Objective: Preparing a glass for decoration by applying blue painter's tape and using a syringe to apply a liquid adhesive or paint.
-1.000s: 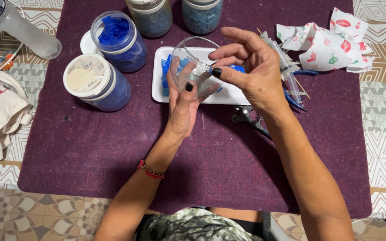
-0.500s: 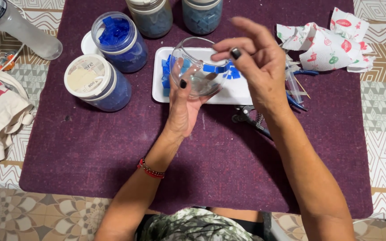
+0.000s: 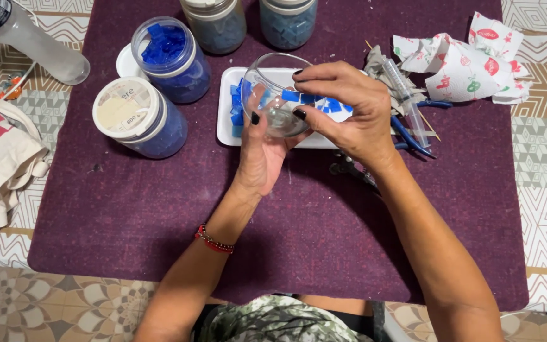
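Left hand cups a small clear glass bowl from below, thumb up against its side; bowl tilted, mouth facing away. Right hand lies over the bowl's right side, fingers curled – fingertips pressing a blue tile onto the glass, or so it seems; the contact is partly hidden. Bowl is held above a white tray of loose blue tiles. Left of the tray – an open jar of blue pieces and a lidded jar. Right: blue-handled pliers, a syringe, crumpled patterned paper. All rests on a purple mat
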